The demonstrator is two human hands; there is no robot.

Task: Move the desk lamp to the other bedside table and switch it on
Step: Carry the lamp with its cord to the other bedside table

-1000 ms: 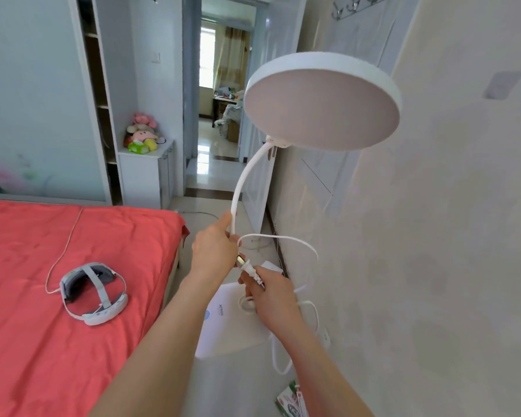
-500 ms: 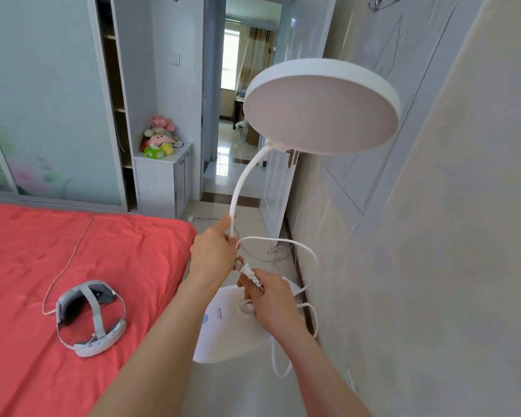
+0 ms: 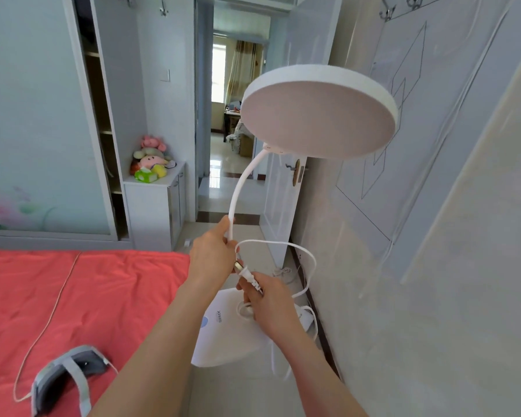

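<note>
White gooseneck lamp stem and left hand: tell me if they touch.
Touching. The head view shows the left hand wrapped around the white gooseneck lamp stem.

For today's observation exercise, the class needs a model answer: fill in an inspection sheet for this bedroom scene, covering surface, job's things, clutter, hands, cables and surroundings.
Surface: no bedside table in view; red bed at left, tiled floor below.
Job's things: white desk lamp carried in the air, round lamp head tilted, curved neck, flat base hanging low; not plugged in.
Clutter: grey headset on the bed; plush toys on a white cabinet.
Hands: left hand grips the lamp's neck; right hand holds the plug.
Cables: lamp cord loops loose past the right hand; thin cable trails across the bed.
Surroundings: wall close on the right, open door, hallway ahead.
</note>
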